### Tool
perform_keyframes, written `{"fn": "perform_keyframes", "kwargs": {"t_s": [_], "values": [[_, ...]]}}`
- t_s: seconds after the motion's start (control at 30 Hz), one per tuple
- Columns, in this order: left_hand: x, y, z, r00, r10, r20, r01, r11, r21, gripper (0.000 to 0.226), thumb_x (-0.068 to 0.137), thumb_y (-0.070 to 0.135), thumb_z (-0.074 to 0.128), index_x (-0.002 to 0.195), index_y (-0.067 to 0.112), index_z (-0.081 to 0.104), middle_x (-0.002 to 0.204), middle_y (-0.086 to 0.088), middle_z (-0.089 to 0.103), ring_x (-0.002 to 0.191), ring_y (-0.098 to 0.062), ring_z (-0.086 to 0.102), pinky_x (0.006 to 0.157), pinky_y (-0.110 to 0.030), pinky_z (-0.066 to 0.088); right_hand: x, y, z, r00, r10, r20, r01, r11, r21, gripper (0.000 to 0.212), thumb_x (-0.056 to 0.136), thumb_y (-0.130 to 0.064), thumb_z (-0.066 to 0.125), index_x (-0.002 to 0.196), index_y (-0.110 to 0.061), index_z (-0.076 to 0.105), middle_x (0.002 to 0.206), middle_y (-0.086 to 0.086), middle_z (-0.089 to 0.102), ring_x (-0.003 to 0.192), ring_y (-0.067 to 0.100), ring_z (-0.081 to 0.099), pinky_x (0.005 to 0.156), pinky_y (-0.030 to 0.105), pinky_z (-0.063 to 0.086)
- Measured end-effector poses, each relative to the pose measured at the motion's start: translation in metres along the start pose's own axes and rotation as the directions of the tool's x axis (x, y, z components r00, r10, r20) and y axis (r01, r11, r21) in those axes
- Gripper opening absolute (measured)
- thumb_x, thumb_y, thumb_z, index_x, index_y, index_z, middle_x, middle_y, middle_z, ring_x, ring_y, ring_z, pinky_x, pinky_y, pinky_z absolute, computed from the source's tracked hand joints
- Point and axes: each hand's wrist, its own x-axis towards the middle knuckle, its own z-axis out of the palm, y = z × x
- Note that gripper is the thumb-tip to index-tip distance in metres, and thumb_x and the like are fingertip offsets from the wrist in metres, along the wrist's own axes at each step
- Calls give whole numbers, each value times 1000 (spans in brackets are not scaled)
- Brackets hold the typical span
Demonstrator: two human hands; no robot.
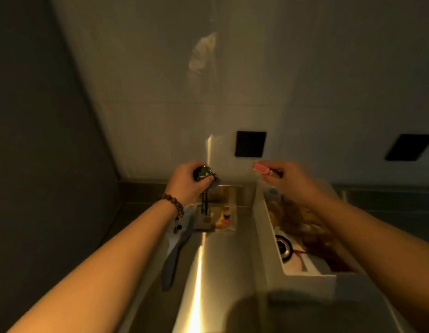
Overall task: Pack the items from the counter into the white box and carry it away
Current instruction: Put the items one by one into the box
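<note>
My left hand (188, 180) grips a small dark round object (202, 173) with a thin dark strap hanging below it, raised above the far end of the counter. My right hand (289, 179) pinches a small pink item (260, 168) with a dark end, held over the far end of the white box (307, 281). The box lies on the steel counter (223, 260) at the right and holds a brown furry thing (295, 217), a round black-and-silver object (284, 247) and something white. My right forearm hides part of the box.
A clear packet with small coloured items (224, 212) lies at the counter's far end below my left hand. A dark flat utensil (172, 258) lies along the counter's left edge. The wall behind carries two black square plates (250, 144). The light is dim.
</note>
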Motion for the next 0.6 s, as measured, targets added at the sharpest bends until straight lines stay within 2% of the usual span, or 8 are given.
{"fn": "perform_keyframes", "kwargs": {"t_s": [0.1,0.17,0.33,0.47,0.6], "values": [[1,37,34,997,70,31,-69,998,-10,25,81,24,72,104,22,62,85,17,57,78,6,53,62,-8,39,-35,26,-48,995,52,-81,-56,998,-41,35,88,-25,67,122,-29,63,111,-14,66,101,5,60,83,20,45],[-1,57,59,993,74,87,-72,997,-31,29,81,24,71,108,19,62,90,12,59,81,3,53,66,-10,38,-56,41,-69,988,58,-140,-67,996,-63,35,86,-24,69,120,-26,65,109,-12,67,100,2,59,78,14,41],[-13,91,122,937,111,332,-100,994,-50,28,79,25,73,105,21,63,95,8,62,89,-7,58,71,-18,46,-99,74,-87,982,83,-167,-94,994,-57,34,84,-24,72,117,-19,68,112,-4,69,99,-6,56,73,-7,33],[-22,102,161,845,138,517,-140,990,-35,27,79,28,73,104,21,65,100,5,63,92,-9,59,80,-27,53,-119,99,-84,982,161,-99,-166,985,-49,35,86,-33,69,121,-29,65,117,-8,67,98,-6,56,69,-4,38],[-27,106,192,778,124,615,-126,991,-40,28,78,31,73,104,24,65,107,9,63,97,-6,58,84,-24,50,-131,115,-81,984,150,-100,-151,988,-5,34,84,-34,70,118,-32,66,111,-10,69,79,-26,51,67,-5,37]]}}
